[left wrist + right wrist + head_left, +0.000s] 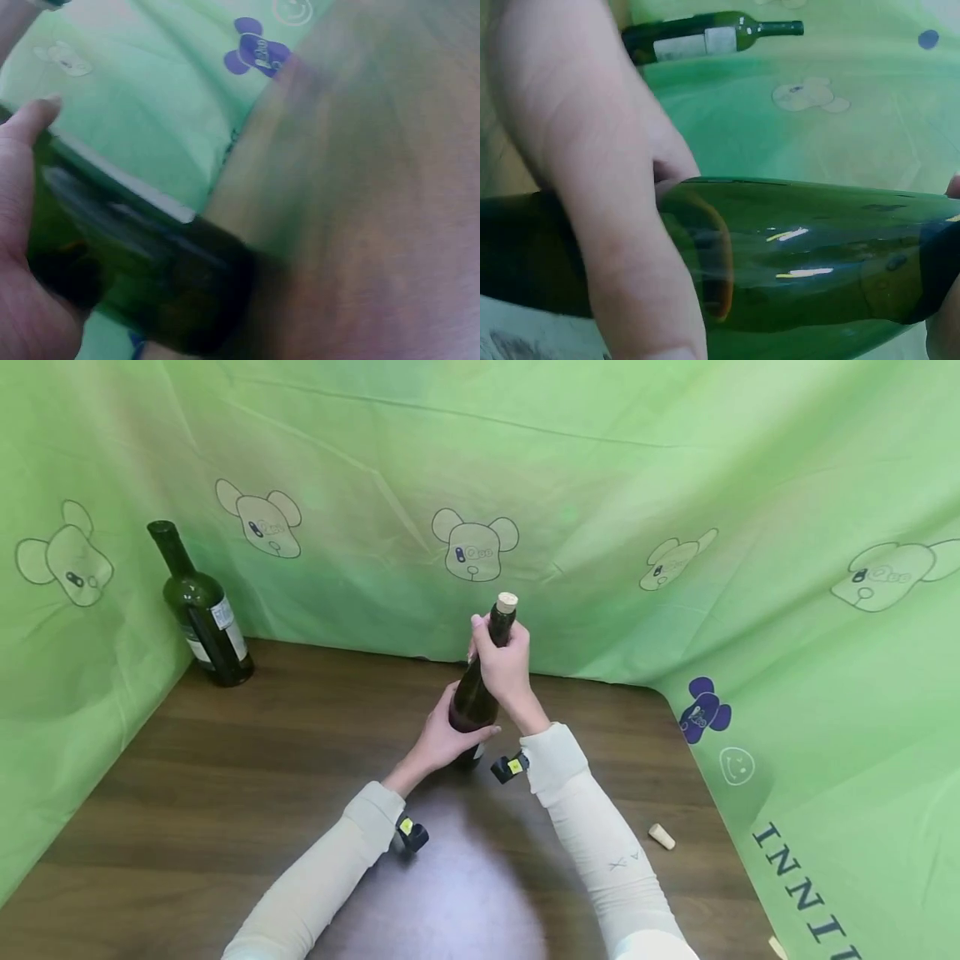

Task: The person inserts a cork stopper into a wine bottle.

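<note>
Both hands hold a dark green wine bottle, tilted a little, near the middle of the table. A pale cork sits in its mouth, its upper part showing. My left hand grips the bottle's body, thumb laid across the front. Higher up, my right hand wraps the neck just below the cork. In the left wrist view the bottle's lower end appears close to the wood. Dark liquid shows through the glass in the right wrist view, with the left hand's thumb and palm over the body.
Another green wine bottle with white labels stands at the back left corner. A loose cork lies on the wooden table at the right, and a pale piece shows at the lower right edge. Green printed cloth hangs around the table.
</note>
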The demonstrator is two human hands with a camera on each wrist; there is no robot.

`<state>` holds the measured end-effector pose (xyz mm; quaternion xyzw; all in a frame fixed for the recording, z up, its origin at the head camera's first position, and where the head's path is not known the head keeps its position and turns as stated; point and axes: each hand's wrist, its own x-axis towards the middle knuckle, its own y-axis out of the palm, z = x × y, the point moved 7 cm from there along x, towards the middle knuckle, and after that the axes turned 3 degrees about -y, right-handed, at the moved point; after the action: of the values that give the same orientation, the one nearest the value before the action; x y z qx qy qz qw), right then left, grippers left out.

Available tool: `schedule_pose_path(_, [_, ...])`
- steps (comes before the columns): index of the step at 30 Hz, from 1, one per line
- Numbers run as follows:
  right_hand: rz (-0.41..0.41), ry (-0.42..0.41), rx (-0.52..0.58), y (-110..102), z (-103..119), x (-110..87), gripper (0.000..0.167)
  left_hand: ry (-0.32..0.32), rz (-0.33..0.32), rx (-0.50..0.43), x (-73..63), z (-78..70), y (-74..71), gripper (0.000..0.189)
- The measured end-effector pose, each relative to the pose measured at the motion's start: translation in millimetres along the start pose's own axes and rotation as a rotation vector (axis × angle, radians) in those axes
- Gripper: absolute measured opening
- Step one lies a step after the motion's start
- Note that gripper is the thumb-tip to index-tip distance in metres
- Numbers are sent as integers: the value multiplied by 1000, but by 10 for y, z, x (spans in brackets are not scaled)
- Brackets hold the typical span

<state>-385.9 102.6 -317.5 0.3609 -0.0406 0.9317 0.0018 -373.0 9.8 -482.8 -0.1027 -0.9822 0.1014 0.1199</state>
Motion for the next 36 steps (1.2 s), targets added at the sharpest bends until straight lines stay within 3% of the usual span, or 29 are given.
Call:
schedule_pose_path(6, [-73, 8, -81, -125, -5, 83, 22, -50, 106, 79, 18, 77, -52, 88])
schedule_pose_path(12, [-191, 36, -122, -419, -55, 249, 23, 1, 161, 123, -82, 202, -146, 72])
schedule_pose_path(16, [-255, 52, -130, -552, -187, 385, 21, 24, 165, 111, -138, 286, -340, 63])
schedule_pose_path(20, [-290, 97, -135, -570, -324, 485, 19, 20, 138, 109, -199, 377, -642, 59])
schedule_pose_path(26, [-316, 140, -150, -537, -642, 622, 12, -25, 6, 135, -312, 457, -1251, 55])
schedule_pose_path(30, [-325, 126, -147, -598, -873, 691, 13, 3, -140, 140, -390, 454, -1701, 53])
schedule_pose_path(33, [-299, 141, -103, -708, -879, 708, 13, 25, -318, 137, -463, 337, -2019, 51])
schedule_pose_path(36, [-273, 109, -64, -833, -729, 695, 14, 38, -572, 118, -549, 309, -2428, 54])
